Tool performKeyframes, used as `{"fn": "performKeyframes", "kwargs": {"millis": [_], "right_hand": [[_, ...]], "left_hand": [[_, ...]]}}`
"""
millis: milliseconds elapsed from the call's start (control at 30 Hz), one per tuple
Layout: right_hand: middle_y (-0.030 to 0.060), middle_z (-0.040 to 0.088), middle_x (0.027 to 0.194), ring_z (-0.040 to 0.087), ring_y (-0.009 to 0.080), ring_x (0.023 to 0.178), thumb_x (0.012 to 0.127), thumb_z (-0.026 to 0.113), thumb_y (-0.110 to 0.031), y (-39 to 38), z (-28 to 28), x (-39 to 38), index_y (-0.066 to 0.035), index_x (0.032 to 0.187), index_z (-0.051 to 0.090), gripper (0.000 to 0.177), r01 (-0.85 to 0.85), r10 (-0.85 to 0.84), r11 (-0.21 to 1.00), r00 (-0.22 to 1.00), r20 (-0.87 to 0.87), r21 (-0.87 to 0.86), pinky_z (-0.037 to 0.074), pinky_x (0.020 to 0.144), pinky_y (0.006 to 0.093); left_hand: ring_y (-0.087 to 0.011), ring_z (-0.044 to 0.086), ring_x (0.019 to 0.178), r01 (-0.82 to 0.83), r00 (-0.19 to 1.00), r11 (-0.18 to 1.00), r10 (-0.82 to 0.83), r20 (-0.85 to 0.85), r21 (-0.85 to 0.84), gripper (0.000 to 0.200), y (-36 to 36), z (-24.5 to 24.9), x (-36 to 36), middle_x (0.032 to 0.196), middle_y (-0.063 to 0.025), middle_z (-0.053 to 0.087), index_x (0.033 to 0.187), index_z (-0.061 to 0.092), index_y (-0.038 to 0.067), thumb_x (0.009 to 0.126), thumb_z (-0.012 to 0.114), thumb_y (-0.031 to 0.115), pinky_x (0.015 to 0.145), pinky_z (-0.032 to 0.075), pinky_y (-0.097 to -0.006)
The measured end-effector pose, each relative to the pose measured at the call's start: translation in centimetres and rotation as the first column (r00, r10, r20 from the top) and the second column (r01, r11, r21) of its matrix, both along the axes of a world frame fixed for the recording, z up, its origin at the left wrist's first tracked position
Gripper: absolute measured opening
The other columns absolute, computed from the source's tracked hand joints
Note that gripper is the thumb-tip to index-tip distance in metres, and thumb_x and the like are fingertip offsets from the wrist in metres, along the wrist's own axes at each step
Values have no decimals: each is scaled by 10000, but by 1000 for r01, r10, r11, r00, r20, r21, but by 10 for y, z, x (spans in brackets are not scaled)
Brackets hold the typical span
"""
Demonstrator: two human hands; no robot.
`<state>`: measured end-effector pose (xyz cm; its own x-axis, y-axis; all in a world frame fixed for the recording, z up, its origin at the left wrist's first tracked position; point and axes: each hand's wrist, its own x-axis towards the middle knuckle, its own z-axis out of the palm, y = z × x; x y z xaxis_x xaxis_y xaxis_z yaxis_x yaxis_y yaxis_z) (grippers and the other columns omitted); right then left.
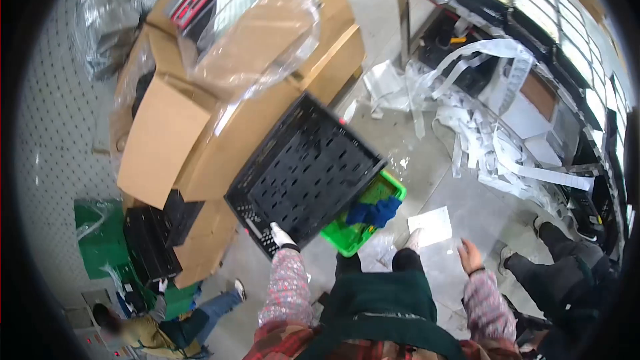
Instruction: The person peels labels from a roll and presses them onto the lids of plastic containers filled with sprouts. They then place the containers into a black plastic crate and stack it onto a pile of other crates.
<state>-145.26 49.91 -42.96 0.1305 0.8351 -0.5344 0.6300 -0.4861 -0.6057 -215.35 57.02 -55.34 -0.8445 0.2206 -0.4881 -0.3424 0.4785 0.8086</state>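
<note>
My left hand (281,235), in a white glove, grips the near edge of a black perforated crate (300,173). The crate is tilted and lies partly over a green tray (345,241). A blue cloth (373,212) rests in that tray. My right hand (470,257) is bare and hangs apart from the crate, with its fingers partly spread and nothing in it. A white sheet of paper (431,226) lies on the floor between the tray and my right hand.
Large cardboard boxes (267,120) with clear plastic stand at the left. White paper strips (490,153) spill over the floor by a rack at the right. One person (157,337) is at the lower left, another person (560,273) at the right.
</note>
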Motion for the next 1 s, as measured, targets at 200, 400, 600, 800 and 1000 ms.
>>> {"fn": "performKeyframes", "kwargs": {"millis": [200,400,600,800,1000], "right_hand": [[238,633,876,624,343,847,824,586,-247,-269,-22,141,34,996,607,330,397,-357,910,898,257,-122,484,760,412],[122,519,1269,487,260,1135,934,443,-466,-383,-45,174,-231,1354,464,482,215,-28,794,947,319,-568,391,944,408],[65,603,652,560,155,487,795,635,-207,-284,-94,176,-6,818,641,202,492,-500,862,865,-44,-124,460,465,284],[193,665,965,631,358,928,806,624,-382,22,64,165,-52,1000,680,386,307,-320,947,932,173,95,501,800,430],[172,654,872,629,327,800,858,601,-345,238,197,212,-41,971,666,330,321,-460,746,882,103,584,483,712,404]], "left_hand": [[-354,540,1100,-100,920,945,-31,-391,-311,704,281,105,282,1112,-281,542,1138,503,-68,865,486,580,861,464,-428],[-321,294,1365,668,584,649,-761,-284,-365,967,295,73,308,1450,-245,319,1424,222,-71,797,643,533,1107,246,-345],[-372,420,1265,696,374,259,-927,30,-670,770,118,124,261,1325,-272,457,1318,460,-18,864,428,603,1067,323,-415],[-345,456,1228,462,612,764,-642,-462,-450,624,132,127,255,1325,-255,465,1310,441,-56,845,660,298,1048,362,-390],[-238,582,1039,617,770,756,-523,-365,220,543,352,185,309,1154,-178,589,1280,462,-32,871,670,258,921,457,-326]]}}
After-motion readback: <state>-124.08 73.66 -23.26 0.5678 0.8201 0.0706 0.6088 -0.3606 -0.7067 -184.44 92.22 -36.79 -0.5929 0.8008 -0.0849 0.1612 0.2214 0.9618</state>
